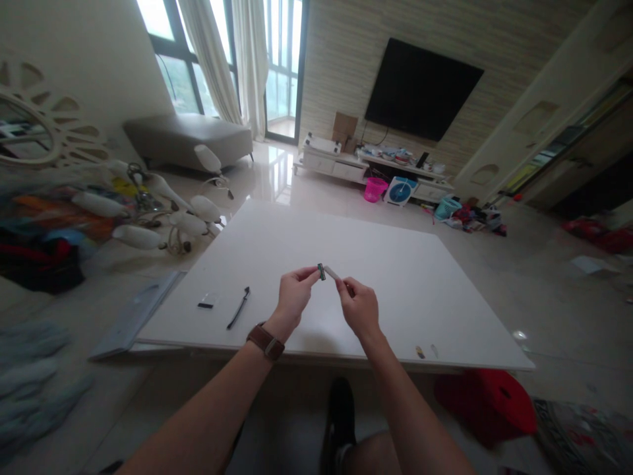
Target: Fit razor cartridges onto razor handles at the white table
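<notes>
Here above the white bench (395,277), the left hand (294,297) is pinching a small green-and-dark piece (321,272) between its fingers, and the right hand (360,307) is gripping a pale flat stick (332,272), its fingers closing around the near end. The stick's far tip is pointing right at the piece; whether the two are touching or sitting just apart, I cannot tell!

And here's the danger, as I'm judging it: the left fingers are getting very little to hold, so a hard push from the stick could be twisting the piece free and dropping it onto the bench. A slip of the tip could be sending it into the left fingertips. The stick is looking slender, too, so heavy sideways pressure might be bending it.

Off to the left, a dark slim rod (239,308) is lying beside a clear packet (208,301), both well apart from the hands.
</notes>
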A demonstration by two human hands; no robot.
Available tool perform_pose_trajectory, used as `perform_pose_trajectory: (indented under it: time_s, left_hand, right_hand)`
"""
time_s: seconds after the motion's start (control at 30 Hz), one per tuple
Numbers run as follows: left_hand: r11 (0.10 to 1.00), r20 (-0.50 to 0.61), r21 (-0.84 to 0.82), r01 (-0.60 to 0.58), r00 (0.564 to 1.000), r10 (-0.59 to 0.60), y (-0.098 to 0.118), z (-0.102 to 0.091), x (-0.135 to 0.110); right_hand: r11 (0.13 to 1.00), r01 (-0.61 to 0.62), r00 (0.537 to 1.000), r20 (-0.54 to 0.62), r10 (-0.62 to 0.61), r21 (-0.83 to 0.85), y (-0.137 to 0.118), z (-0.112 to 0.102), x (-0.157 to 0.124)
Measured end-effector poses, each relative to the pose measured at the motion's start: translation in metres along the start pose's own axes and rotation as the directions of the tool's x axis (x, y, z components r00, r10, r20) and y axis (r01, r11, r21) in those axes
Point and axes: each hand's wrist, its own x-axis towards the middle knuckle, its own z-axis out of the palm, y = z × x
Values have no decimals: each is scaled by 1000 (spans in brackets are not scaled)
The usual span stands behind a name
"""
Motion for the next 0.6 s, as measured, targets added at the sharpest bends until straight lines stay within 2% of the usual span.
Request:
perform_pose_trajectory:
  time_s: [0.1, 0.27, 0.47, 0.6]
  left_hand:
    - [1000, -3, 4, 6, 1000, -6, -1, 0, 0]
    - [1000, -10, 5, -7, 1000, 7, -1, 1, 0]
    - [998, -22, 57, -16, 1000, 17, -1, 0, 0]
    - [998, -18, 67, -11, 1000, 12, 0, 1, 0]
  right_hand:
    - [999, -39, 997, -60, 41, 21, -1, -1, 0]
    - [999, 50, 997, 63, -51, 17, -6, 1, -2]
    - [999, -33, 999, -9, 33, 18, -3, 0, 0]
    - [998, 20, 998, 65, -24, 56, -4, 0, -1]
